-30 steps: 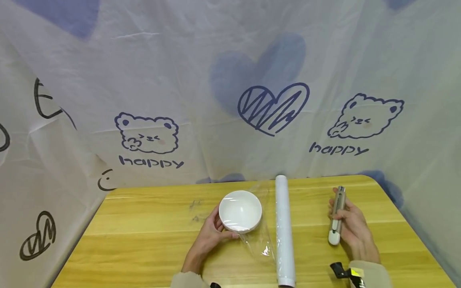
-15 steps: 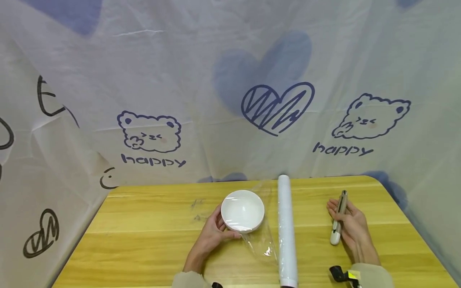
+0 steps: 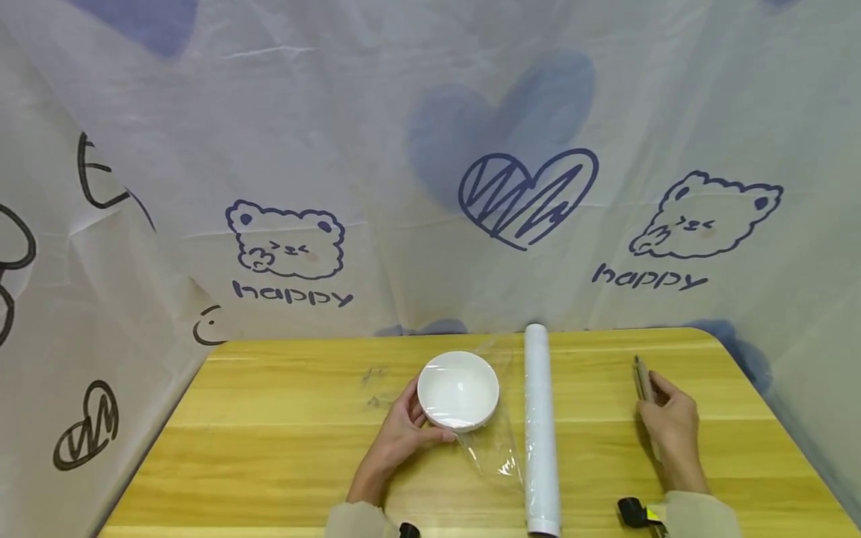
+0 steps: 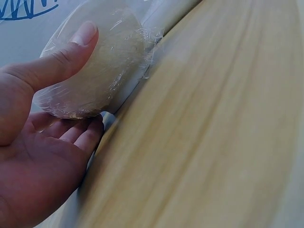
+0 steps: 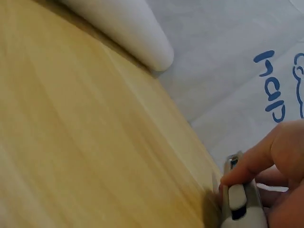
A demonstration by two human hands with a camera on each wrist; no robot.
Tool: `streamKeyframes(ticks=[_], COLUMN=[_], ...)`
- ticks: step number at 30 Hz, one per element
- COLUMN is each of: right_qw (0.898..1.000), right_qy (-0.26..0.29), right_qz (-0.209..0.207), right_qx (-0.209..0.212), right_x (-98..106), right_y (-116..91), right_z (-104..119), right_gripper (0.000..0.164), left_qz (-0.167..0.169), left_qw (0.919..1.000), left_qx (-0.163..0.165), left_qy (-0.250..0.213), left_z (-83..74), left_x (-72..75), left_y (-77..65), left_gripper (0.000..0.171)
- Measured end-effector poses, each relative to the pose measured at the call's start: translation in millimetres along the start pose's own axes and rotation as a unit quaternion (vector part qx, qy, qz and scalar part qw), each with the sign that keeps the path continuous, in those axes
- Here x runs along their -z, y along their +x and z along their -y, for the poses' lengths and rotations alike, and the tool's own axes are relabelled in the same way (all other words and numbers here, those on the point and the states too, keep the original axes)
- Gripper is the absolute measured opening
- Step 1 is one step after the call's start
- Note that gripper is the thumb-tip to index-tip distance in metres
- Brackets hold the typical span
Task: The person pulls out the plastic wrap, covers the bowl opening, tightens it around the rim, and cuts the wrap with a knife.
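Note:
A white bowl (image 3: 459,392) stands on the wooden table, with clear plastic film (image 3: 501,457) stretched over its top and loose on its right side. My left hand (image 3: 400,438) holds the bowl from the left, thumb at the near side and fingers around the far side. In the left wrist view, crinkled film clings to the bowl's wall (image 4: 102,71). Over the table's right part, my right hand (image 3: 673,426) grips a utility knife (image 3: 643,379), its tip pointing away from me. The right wrist view shows the knife's white slider (image 5: 236,195) beside my thumb; whether blade protrudes, I cannot tell.
Between bowl and right hand lies a long white roll of plastic film (image 3: 542,433), running from near edge to back. A printed cloth (image 3: 403,284) hangs behind the wooden table (image 3: 269,448). Faint dark marks (image 3: 373,373) show left of the bowl.
My right hand has turned over, from palm up to back of the hand up, and the knife has turned with it. The left hand stays on the bowl. The head view has shifted slightly.

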State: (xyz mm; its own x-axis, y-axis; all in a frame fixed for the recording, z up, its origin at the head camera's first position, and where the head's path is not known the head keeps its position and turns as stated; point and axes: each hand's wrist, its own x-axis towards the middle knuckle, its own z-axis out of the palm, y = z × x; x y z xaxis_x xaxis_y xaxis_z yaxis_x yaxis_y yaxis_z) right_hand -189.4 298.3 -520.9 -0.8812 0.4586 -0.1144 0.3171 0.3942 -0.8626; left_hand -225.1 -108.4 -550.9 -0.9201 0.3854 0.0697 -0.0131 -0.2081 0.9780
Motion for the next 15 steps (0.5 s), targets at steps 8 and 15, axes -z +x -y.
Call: streamKeyframes(ticks=[8, 15], right_qw=[0.991, 0.986], right_qy=[-0.09, -0.152], right_qz=[-0.083, -0.032], right_qx=[0.046, 0.065], right_x=[0.2, 9.5], right_y=[4.0, 3.0], right_z=[-6.4, -2.6], right_gripper=[0.048, 0.053], left_qz=[0.003, 0.0], left_qw=[0.9999, 0.9999], left_qx=[0.009, 0.003], left_qy=[-0.007, -0.012], left_z=[-2.6, -3.7], left_x=[0.1, 0.2], left_y=[-0.3, -0.2], left_gripper=[0.12, 0.119])
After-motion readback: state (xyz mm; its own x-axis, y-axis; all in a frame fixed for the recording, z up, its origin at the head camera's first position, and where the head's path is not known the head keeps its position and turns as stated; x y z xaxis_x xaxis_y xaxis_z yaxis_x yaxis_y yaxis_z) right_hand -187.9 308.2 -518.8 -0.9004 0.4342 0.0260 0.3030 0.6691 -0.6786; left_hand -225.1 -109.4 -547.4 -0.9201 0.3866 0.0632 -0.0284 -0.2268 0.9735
